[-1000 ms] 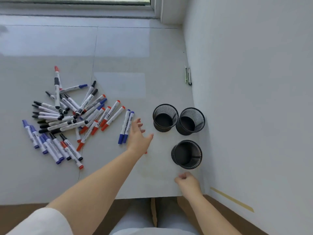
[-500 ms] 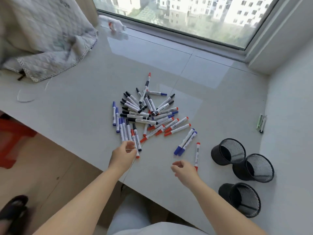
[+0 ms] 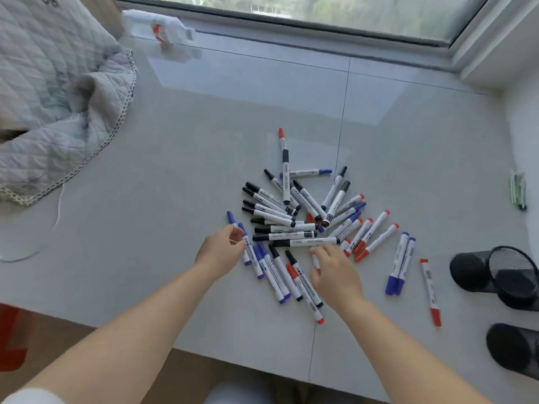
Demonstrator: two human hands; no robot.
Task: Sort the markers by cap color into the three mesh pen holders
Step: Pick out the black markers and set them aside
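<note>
A pile of white markers [image 3: 294, 225] with black, blue and red caps lies in the middle of the grey sill. My left hand [image 3: 220, 250] is at the pile's left edge, thumb and fingers pinched on a blue-capped marker [image 3: 232, 217] that still lies on the surface. My right hand [image 3: 332, 271] rests fingers-down on the pile's near edge, tips touching marker bodies without gripping one. Two blue markers [image 3: 399, 263] and one red marker [image 3: 431, 291] lie apart to the right. Black mesh holders [image 3: 466, 269] [image 3: 509, 349] stand at the right edge, partly cut off.
A quilted blanket [image 3: 58, 106] covers the sill's far left, with a white cord [image 3: 57, 217] beside it. A plastic bottle [image 3: 163, 27] lies by the window. Small green-and-white items [image 3: 517, 191] sit by the right wall. The sill's front edge [image 3: 204, 349] runs under my forearms.
My right hand has moved left from beside the lone red marker onto the pile. My left hand has shifted up onto the blue markers and closed. The view has tilted down and closer.
</note>
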